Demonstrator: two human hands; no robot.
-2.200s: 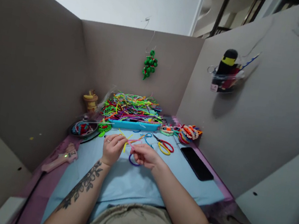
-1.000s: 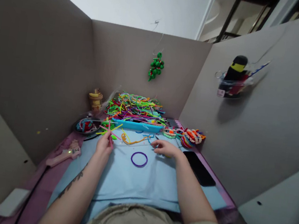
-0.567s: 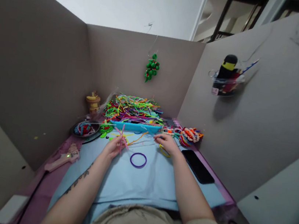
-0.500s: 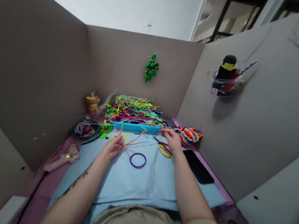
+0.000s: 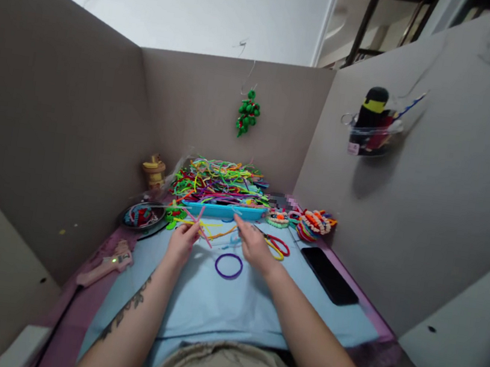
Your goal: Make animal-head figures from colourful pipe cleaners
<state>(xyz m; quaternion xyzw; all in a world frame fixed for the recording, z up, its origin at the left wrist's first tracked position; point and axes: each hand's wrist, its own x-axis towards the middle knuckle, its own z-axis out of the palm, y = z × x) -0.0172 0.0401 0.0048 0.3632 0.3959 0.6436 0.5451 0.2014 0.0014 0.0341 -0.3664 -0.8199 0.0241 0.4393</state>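
My left hand (image 5: 182, 244) pinches several thin, stiff-looking pink strands (image 5: 201, 215) that cross and stick out past the fingers. To its right, my right hand (image 5: 255, 246) reaches over the cloth, fingers close together and pointing towards the blue tray (image 5: 218, 210). A pale blue bit shows at its fingertips, too small to make out. Under that hand lies a light blue strip (image 5: 231, 241). Scissors (image 5: 280, 247) with red and yellow handles are partly hidden behind the right hand. A purple ring (image 5: 228, 266) rests on the cloth between the forearms.
Tangled coloured strands (image 5: 222, 180) are heaped behind the tray. At the right are a black phone (image 5: 330, 275) and orange-and-white braided pieces (image 5: 316, 222). A round dish (image 5: 142, 215) and a pink glue gun (image 5: 106, 264) sit left. Grey panels enclose the table on three sides.
My right hand has moved left and nearer, from the tray's right end to over the cloth beside my left hand. The light blue strip now shows. The left hand still holds the pink strands.
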